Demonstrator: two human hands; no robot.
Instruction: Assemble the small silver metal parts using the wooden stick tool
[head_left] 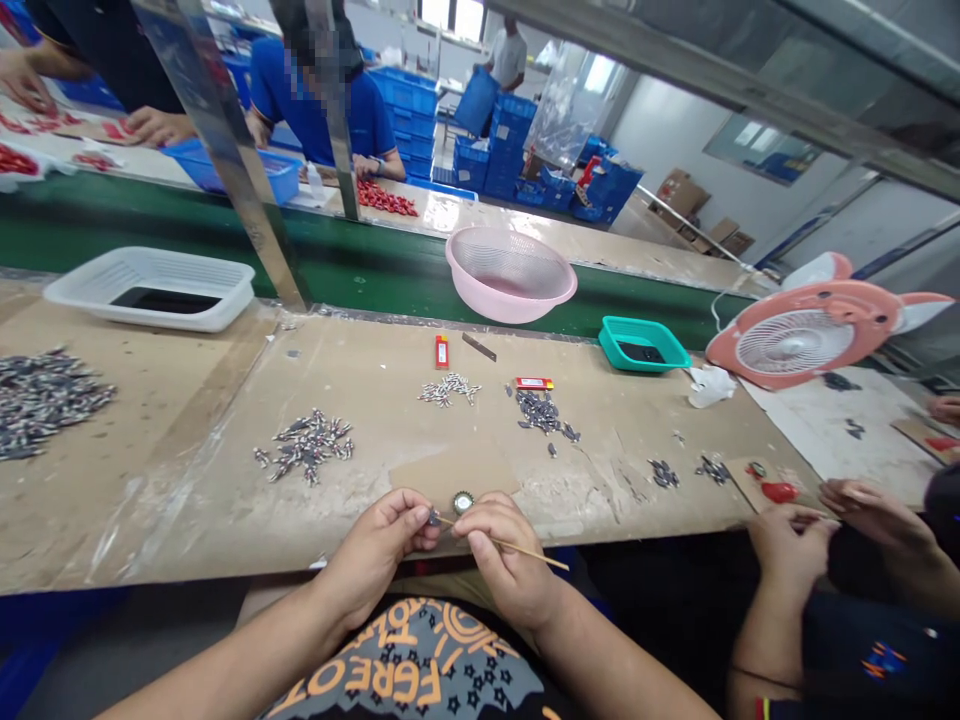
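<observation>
the person's left hand [375, 555] had its thumb and fingers pinched together on a tiny grey part [433, 517], while the right hand [506, 560] was closed around a thin wooden stick [517, 552], held much like a pencil with its tip at that part, a hold that seemed suited to fine work. a crimped metal cap [463, 502] sat just above and between the hands, on a cardboard-covered workbench [150, 520]. loose heaps of small grey-striped parts [307, 445] lay spread across the bench, with a larger heap [45, 400] at the far left, apparently kept apart for easy reaching. to the right, a co-worker's hands [840, 515] hovered near a red blob [780, 491]. further along the bench were a small red box [442, 351], a teal tray [643, 343] and a pink-and-white fan [806, 333], angled toward the bench. a white plastic tray [150, 288] and a pink colander [510, 272] stood at the edge of a green conveyor belt [360, 245]. beyond it, a co-worker in a blue shirt [315, 110] stood near stacked blue crates [510, 150].
</observation>
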